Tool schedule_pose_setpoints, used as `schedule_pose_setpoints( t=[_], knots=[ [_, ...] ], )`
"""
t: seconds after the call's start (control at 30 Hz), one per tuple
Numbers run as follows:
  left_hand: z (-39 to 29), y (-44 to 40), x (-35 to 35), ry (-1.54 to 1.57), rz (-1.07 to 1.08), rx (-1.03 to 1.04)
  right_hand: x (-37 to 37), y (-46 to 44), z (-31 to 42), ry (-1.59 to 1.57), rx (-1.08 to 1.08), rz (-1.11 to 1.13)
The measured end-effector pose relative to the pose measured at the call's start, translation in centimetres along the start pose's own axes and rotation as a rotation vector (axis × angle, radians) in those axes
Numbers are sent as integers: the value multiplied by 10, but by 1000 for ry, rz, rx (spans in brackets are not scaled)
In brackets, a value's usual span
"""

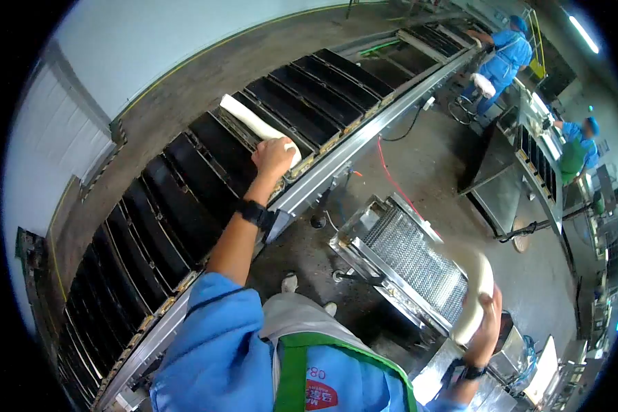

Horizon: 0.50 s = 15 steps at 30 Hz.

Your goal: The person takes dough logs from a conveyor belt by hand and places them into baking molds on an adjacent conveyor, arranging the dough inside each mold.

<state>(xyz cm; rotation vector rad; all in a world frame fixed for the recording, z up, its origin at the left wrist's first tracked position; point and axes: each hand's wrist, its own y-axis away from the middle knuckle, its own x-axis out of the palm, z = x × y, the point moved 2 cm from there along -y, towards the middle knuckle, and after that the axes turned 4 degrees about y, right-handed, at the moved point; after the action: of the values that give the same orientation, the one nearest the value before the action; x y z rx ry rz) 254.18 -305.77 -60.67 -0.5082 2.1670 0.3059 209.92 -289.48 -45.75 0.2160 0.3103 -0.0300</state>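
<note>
A long pale roll of dough [248,118] lies slantwise over a dark baking tin in the row on the line. My left hand [275,156] is closed round its near end, at the tins' right edge. On the right, my right hand [486,323] grips a second dough roll [479,281], which hangs bent in the air beside a metal mesh conveyor [415,255]. The far end of this roll is smeared by motion. Black bands circle both wrists.
Black tins [165,206] run in a long row on a metal-railed line [336,154]. A red hose [395,180] crosses the floor. Two people in blue, one at the line's far end [505,58], one by a table [580,147], stand further off. A wheeled frame holds the mesh conveyor.
</note>
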Motion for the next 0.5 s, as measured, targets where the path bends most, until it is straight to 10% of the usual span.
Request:
schedule_pose_setpoints(
  t=[0.27, 0.5],
  knots=[
    [27, 14, 26, -217, -120, 120, 237, -231, 85, 242, -371, 801],
    [41, -25, 50, -367, -209, 58, 309, -324, 8, 334, -444, 828]
  ],
)
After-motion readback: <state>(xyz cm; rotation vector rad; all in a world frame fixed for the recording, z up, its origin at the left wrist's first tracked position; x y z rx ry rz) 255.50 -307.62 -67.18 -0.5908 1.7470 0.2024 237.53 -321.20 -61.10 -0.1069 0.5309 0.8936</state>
